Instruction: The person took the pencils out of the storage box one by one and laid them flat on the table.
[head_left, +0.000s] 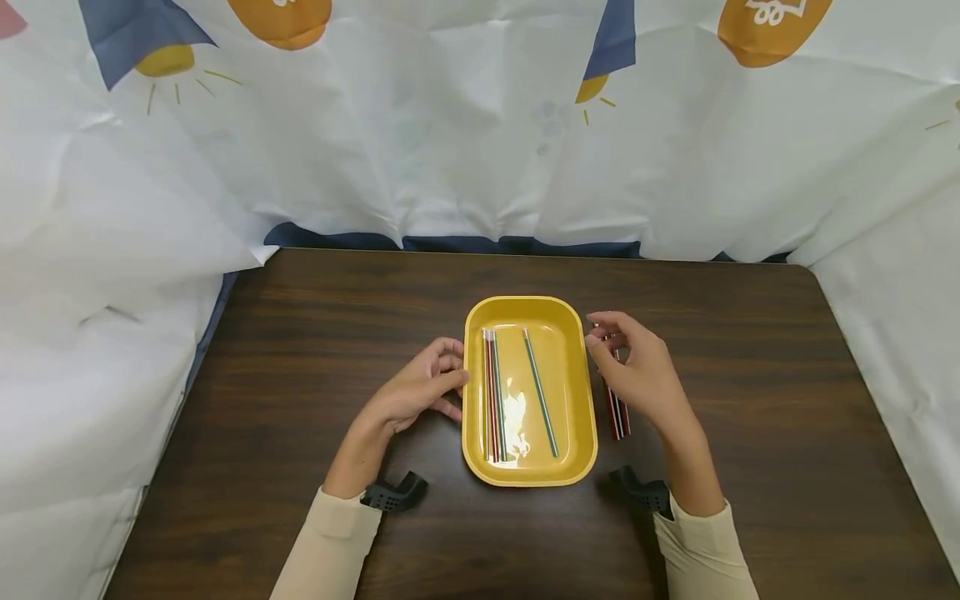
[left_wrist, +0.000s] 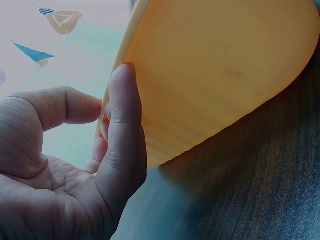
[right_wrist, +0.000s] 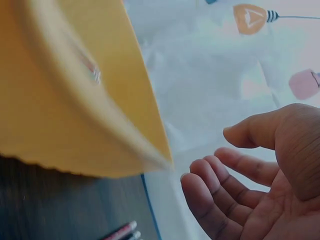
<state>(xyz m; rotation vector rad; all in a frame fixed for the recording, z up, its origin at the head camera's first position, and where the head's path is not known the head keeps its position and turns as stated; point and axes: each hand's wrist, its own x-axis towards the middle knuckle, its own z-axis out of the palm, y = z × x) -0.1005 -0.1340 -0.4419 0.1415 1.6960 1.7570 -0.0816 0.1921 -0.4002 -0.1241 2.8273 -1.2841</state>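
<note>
A yellow tray (head_left: 531, 475) holds several slim pencils (head_left: 493, 396) side by side along its left part and one green pencil (head_left: 541, 392) lying apart, slightly slanted. The left hand (head_left: 420, 385) pinches the tray's left rim, thumb above and fingers beneath, as the left wrist view shows. Off the tray's right edge is the right hand (head_left: 633, 367), its fingers loosely bent; the right wrist view shows nothing between them and a gap to the rim. Below that hand, several dark red and black pencils (head_left: 617, 412) lie on the table, partly hidden by it.
The dark wood-grain table (head_left: 330, 308) extends around the tray. White cloth (head_left: 480, 150) printed with lamps and bulbs hangs behind it and at both sides. Each wrist wears a black camera mount (head_left: 395, 492).
</note>
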